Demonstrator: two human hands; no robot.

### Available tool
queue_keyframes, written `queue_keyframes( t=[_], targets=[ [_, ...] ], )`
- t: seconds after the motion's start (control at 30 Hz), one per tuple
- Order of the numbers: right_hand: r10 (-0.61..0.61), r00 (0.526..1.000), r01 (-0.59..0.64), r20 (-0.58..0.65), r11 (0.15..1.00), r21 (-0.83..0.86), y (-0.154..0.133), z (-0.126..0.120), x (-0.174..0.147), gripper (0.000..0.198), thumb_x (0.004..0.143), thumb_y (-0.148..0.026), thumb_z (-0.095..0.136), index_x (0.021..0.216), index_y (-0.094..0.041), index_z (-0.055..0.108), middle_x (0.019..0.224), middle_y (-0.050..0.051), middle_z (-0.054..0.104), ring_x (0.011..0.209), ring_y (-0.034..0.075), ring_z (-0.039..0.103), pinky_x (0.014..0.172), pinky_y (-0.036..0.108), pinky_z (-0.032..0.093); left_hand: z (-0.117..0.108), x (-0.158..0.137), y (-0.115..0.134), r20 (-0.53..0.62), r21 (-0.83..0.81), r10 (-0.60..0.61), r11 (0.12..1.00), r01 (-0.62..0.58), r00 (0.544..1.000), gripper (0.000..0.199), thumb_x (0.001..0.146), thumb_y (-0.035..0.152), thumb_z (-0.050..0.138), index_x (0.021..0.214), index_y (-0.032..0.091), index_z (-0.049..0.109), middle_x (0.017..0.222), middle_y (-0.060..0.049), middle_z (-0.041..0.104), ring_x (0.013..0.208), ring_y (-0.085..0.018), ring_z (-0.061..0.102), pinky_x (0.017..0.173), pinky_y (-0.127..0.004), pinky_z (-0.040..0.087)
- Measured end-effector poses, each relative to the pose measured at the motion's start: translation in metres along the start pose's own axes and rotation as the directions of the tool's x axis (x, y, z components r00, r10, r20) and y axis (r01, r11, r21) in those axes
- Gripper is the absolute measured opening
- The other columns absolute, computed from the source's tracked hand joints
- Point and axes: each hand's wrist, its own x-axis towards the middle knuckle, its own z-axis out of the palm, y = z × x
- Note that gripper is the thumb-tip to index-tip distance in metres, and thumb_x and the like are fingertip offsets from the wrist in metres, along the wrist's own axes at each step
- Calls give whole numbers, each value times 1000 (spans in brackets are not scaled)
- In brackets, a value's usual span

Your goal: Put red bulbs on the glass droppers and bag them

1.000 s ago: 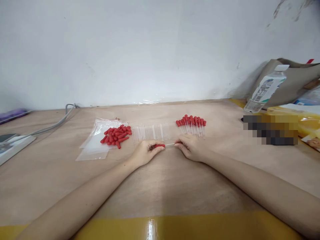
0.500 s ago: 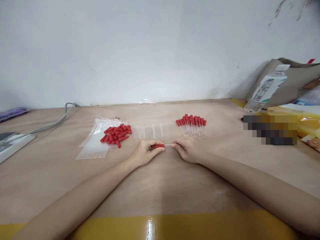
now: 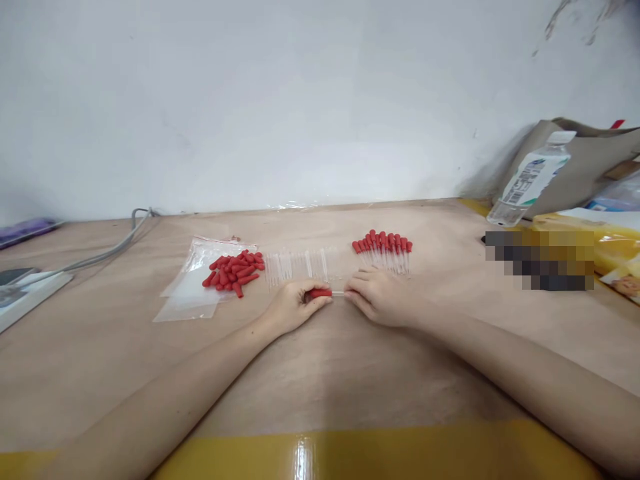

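My left hand point(image 3: 295, 307) pinches a red rubber dropper bulb point(image 3: 320, 293) between thumb and fingers. From its open end a clear dropper tube point(image 3: 338, 293) runs to the right, its other end closed in the fingers of my right hand point(image 3: 373, 297). Bulb and tube lie in one line, just above the table. Beyond my left hand is a row of loose clear tubes point(image 3: 296, 265). Left of them, a heap of red bulbs point(image 3: 234, 270) rests partly on clear zip bags point(image 3: 186, 303). Several droppers with red bulbs fitted point(image 3: 384, 243) are fanned out behind my right hand.
A grey cable point(image 3: 113, 248) and a white-edged item point(image 3: 37, 300) lie at the left. At the right stand a tilted plastic bottle point(image 3: 531, 180) and a grey-brown bag point(image 3: 590, 153), with yellow packaging point(image 3: 613, 240) in front. Yellow tape point(image 3: 250, 457) lines the near table edge.
Less of the clear tube shows between my hands than before. Both hands keep their grip and stay nearly in place; the view has shifted slightly.
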Motion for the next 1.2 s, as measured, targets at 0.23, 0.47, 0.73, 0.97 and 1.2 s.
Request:
queue_keyframes(
  t=[0.23, 0.47, 0.73, 0.97, 1.2],
  targets=[
    [462, 886, -450, -36, 876, 171, 41, -22, 12, 18, 78, -22, 48, 65, -17, 60, 63, 2, 59, 58, 13, 51, 54, 23, 35, -2, 0, -1, 52, 32, -4, 999, 2, 999, 31, 79, 26, 56, 108, 18, 50, 74, 2, 51, 53, -7, 45, 53, -20, 41],
    [796, 599, -783, -94, 606, 139, 74, -10, 38, 25, 73, -34, 49, 56, -18, 56, 58, 4, 59, 57, 16, 53, 52, 26, 33, -4, 3, 4, 204, 40, -1, 999, -7, 979, 13, 82, 24, 51, 80, 17, 61, 66, 1, 54, 57, -9, 47, 54, -20, 38],
    [764, 633, -773, -127, 633, -50, 61, 11, 33, 28, 75, -40, 45, 62, -19, 58, 70, 7, 60, 73, 22, 56, 63, 33, 38, -6, 2, 4, 222, 16, -16, 1000, 13, 975, 14, 83, 24, 50, 82, 17, 62, 67, 1, 54, 59, -9, 47, 56, -20, 39],
    [721, 679, -730, -139, 683, -24, 49, 9, 38, 32, 79, -42, 44, 63, -20, 61, 69, 6, 63, 68, 20, 57, 61, 31, 37, -5, 1, 3, 208, 13, -1, 1000, -2, 978, 14, 83, 26, 50, 82, 17, 62, 68, 0, 55, 59, -9, 49, 56, -21, 40],
    [696, 718, -696, 20, 718, 6, 26, 21, 66, 24, 77, -37, 50, 81, -20, 66, 88, 10, 67, 82, 24, 61, 63, 30, 41, -7, 0, 2, 168, 97, 82, 990, -99, 982, 14, 84, 24, 49, 83, 17, 62, 76, -3, 58, 73, -13, 53, 69, -26, 42]
  ],
)
